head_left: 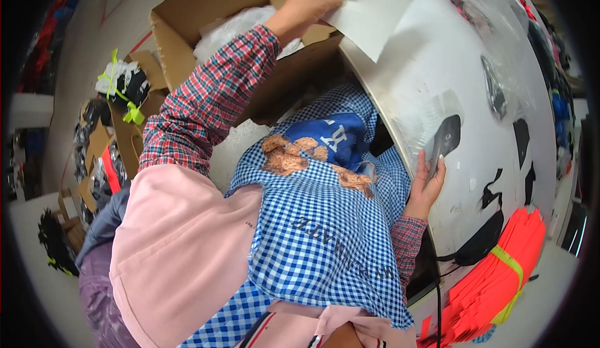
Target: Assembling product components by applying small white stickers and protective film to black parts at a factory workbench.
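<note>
My left hand (304, 9) is raised at the top, over the edge of a cardboard box. Its thumb and fingers pinch the corner of a pale, thin, flexible sheet (378, 10), which hangs over the white table. Lower on the right, my right hand (428, 184) is at the table's edge. Thumb and fingers close around the narrow lower end of a dark grey, rounded, elongated flat piece (447, 134). A clear ribbed film (420, 123) lies beside and partly under that piece.
The open cardboard box (172, 32) holds clear plastic bags (234, 26). On the white table (465, 213) lie a bagged dark piece (494, 88), black flat pieces (520, 141), a black strap (492, 191), a black pouch-like item (478, 243) and a tied bright coral stack (494, 279).
</note>
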Demonstrator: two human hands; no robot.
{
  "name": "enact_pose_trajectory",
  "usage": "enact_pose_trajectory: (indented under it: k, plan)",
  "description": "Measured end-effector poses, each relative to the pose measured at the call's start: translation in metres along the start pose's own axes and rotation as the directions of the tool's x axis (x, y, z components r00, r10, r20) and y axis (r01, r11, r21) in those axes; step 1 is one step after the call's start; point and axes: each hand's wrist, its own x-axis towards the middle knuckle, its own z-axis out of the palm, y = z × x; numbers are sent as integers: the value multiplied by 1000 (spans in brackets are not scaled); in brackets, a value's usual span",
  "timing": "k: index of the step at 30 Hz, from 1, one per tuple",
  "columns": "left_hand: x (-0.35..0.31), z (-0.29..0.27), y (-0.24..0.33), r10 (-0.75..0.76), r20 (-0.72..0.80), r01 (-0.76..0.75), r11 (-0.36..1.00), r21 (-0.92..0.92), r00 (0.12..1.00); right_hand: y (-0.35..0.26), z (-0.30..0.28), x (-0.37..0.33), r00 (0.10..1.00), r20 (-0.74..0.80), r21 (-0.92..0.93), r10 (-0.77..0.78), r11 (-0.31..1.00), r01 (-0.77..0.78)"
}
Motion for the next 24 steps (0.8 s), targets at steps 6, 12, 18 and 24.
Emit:
enact_pose_trajectory:
  k: [6, 12, 18, 24]
  plan:
    - [-83, 17, -20, 280, -162, -193, 890, 412, 946, -4, 22, -5, 993, -121, 11, 4, 1000, -3]
    - [-122, 34, -43, 292, -91, -242, 900, 362, 952, -1, -2, 7, 999, -20, -41, 29, 999, -30]
    - [-125, 38, -37, 304, -90, -265, 915, 305, 948, -1, -10, 12, 999, -13, -61, 35, 997, -36]
    - [-130, 20, -16, 294, -79, -258, 918, 302, 953, -4, -8, 9, 998, -58, -58, 27, 998, -31]
